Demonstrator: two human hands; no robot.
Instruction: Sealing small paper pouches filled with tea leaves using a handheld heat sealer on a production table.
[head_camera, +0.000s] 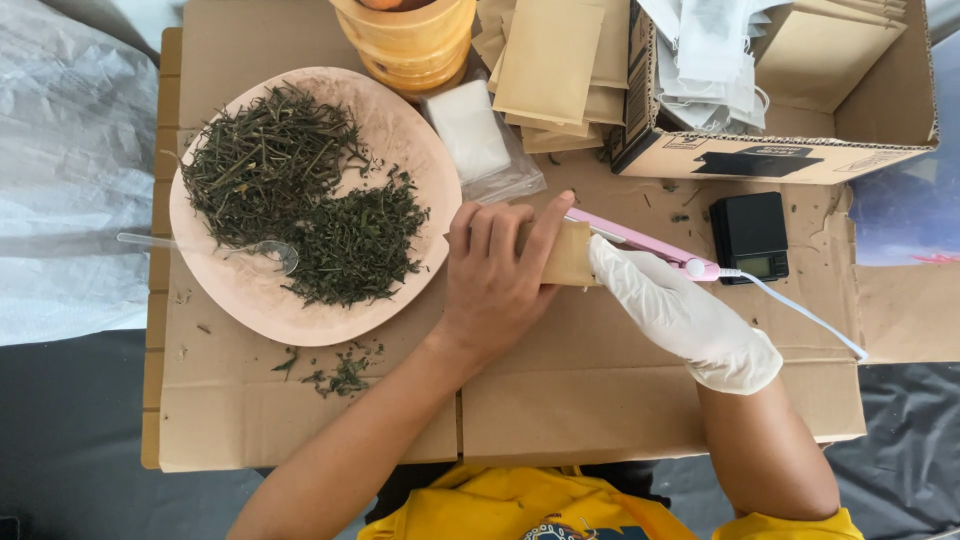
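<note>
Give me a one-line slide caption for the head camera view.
Left hand holds a brown pouch while the gloved right hand grips a pink sealer beside a plate of dried herbs.

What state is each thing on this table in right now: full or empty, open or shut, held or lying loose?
Paper pouch: held in the left hand, one end in the sealer.
Pink sealer: pressed by the gloved right hand, corded.
Pink plate: heaped with dried herbs.
Spoon: lying on the plate.
Cardboard box: open.
Small scale: unloaded.
</note>
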